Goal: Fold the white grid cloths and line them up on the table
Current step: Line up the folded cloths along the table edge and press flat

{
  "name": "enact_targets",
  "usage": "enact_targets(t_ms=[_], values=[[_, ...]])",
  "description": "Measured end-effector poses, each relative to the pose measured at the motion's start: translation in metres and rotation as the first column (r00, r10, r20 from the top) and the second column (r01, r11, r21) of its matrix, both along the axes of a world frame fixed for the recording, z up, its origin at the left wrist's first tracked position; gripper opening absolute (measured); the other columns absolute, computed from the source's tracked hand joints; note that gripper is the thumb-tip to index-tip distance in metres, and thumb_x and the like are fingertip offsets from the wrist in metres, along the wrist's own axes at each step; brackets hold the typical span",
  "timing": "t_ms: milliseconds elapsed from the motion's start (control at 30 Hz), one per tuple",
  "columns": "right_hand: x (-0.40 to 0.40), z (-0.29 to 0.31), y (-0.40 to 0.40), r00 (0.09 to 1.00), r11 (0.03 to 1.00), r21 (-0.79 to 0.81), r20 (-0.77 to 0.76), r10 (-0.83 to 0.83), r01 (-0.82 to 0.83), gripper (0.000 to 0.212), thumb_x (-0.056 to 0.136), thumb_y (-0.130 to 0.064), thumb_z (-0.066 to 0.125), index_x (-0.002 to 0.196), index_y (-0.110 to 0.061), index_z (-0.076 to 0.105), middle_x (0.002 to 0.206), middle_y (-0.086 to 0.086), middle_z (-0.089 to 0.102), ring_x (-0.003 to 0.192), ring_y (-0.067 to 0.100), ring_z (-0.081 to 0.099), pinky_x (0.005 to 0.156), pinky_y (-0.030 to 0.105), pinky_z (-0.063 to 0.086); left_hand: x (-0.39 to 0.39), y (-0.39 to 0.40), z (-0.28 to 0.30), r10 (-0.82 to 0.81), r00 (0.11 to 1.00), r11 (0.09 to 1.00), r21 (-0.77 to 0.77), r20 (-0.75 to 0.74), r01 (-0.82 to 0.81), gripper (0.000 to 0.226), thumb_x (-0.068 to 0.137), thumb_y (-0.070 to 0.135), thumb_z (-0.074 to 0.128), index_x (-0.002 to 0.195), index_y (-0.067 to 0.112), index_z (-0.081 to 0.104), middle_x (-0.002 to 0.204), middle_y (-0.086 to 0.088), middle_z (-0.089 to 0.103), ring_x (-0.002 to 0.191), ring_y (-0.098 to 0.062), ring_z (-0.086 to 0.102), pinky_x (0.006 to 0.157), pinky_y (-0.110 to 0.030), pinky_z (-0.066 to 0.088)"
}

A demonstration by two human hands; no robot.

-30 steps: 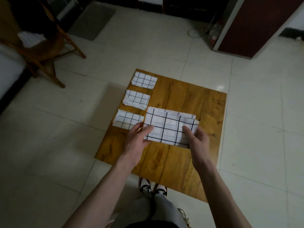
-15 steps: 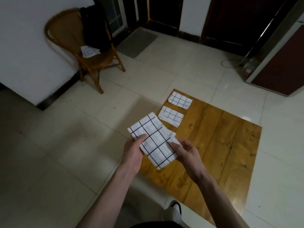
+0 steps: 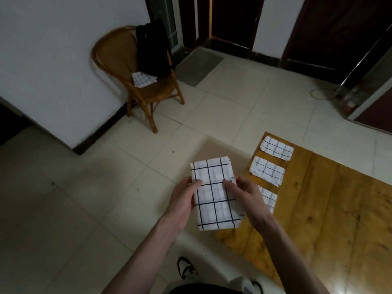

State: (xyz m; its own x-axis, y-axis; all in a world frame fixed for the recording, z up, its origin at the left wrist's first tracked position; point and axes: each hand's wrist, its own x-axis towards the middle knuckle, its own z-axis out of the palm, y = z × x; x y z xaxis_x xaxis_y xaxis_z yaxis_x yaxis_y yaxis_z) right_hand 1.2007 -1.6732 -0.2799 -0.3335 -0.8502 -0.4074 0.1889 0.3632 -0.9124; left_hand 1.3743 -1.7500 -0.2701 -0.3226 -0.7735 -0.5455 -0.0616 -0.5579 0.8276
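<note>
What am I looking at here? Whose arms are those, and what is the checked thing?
There is no machine here. A person wears a camera on their head, so you see what they see when they look down: their own two arms reaching out from the bottom of the picture.

The left hand and the right hand hold a folded white cloth with dark grid lines, one hand on each side edge, up in the air.

To the right is a low wooden table. Three smaller folded grid cloths lie on it in a row along its left edge: the far one, the middle one, and a near one partly hidden behind the right hand.

Further off stands a wicker chair with another grid cloth on its seat and a black bag leaning on its back.
</note>
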Motion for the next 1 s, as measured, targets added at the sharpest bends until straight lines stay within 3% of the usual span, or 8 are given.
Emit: enact_targets(t_ms=[100,167,467,600,700,833,1000], values=[[0.019,0.003,-0.024,0.998,0.999,-0.011,-0.044,-0.035,0.034,0.018,0.101,-0.03,0.063,0.111,-0.016,0.069,0.102,-0.005,0.078,0.093,0.014,0.075,0.078,0.031,0.058,0.024,-0.028,-0.005,0.039,0.999,0.999,0.001,0.022,-0.039,0.016,0.098,0.013,0.064,0.112,0.007,0.068,0.106,-0.012,0.077,0.094,-0.023,0.075,0.075,-0.032,0.056],[0.026,0.004,-0.038,0.996,0.999,-0.029,-0.087,-0.027,0.024,0.018,0.103,-0.03,0.061,0.108,-0.015,0.069,0.1,-0.007,0.077,0.092,0.01,0.073,0.075,0.023,0.055,0.036,-0.043,-0.006,0.029,0.999,0.999,-0.019,0.032,-0.028,0.016,0.098,0.013,0.065,0.112,0.008,0.069,0.106,-0.011,0.077,0.096,-0.026,0.074,0.077,-0.034,0.056],[0.032,-0.007,-0.094,0.974,0.997,-0.07,-0.22,-0.06,0.045,0.019,0.104,-0.032,0.06,0.104,-0.017,0.071,0.09,-0.008,0.073,0.081,0.004,0.068,0.068,0.014,0.052,0.038,-0.113,-0.007,-0.007,0.998,0.997,-0.081,0.061,0.012,0.014,0.098,0.015,0.065,0.11,0.015,0.072,0.105,-0.006,0.077,0.099,-0.024,0.072,0.08,-0.034,0.055],[0.024,-0.01,-0.116,0.965,0.987,-0.088,-0.211,-0.153,0.137,0.017,0.104,-0.029,0.059,0.106,-0.016,0.07,0.09,-0.008,0.072,0.079,0.0,0.066,0.069,0.011,0.05,0.018,-0.149,-0.011,-0.055,0.994,0.993,-0.096,0.092,0.064,0.013,0.097,0.02,0.068,0.11,0.02,0.072,0.109,-0.003,0.074,0.105,-0.023,0.069,0.093,-0.039,0.057],[0.012,-0.014,-0.134,0.944,0.966,-0.106,-0.211,-0.255,0.237,0.018,0.104,-0.028,0.059,0.102,-0.014,0.07,0.089,0.001,0.069,0.076,0.002,0.063,0.068,0.012,0.05,-0.003,-0.179,-0.014,-0.111,0.988,0.985,-0.118,0.108,0.124,0.014,0.098,0.019,0.069,0.111,0.02,0.07,0.111,-0.004,0.07,0.105,-0.023,0.066,0.096,-0.04,0.056],[-0.005,-0.016,-0.158,0.913,0.932,-0.094,-0.185,-0.362,0.351,0.017,0.104,-0.027,0.059,0.101,-0.015,0.07,0.085,-0.002,0.066,0.074,0.0,0.061,0.068,0.018,0.049,-0.036,-0.218,-0.012,-0.213,0.971,0.965,-0.129,0.111,0.226,0.013,0.099,0.018,0.067,0.112,0.017,0.069,0.11,-0.005,0.068,0.097,-0.018,0.063,0.094,-0.04,0.056],[-0.024,-0.017,-0.175,0.851,0.865,-0.083,-0.157,-0.501,0.494,0.018,0.104,-0.029,0.058,0.1,-0.015,0.07,0.08,-0.007,0.064,0.071,0.001,0.059,0.071,0.025,0.047,-0.079,-0.258,-0.012,-0.348,0.931,0.921,-0.147,0.112,0.362,0.011,0.099,0.02,0.067,0.11,0.019,0.069,0.1,-0.003,0.066,0.09,-0.016,0.06,0.081,-0.031,0.053]])
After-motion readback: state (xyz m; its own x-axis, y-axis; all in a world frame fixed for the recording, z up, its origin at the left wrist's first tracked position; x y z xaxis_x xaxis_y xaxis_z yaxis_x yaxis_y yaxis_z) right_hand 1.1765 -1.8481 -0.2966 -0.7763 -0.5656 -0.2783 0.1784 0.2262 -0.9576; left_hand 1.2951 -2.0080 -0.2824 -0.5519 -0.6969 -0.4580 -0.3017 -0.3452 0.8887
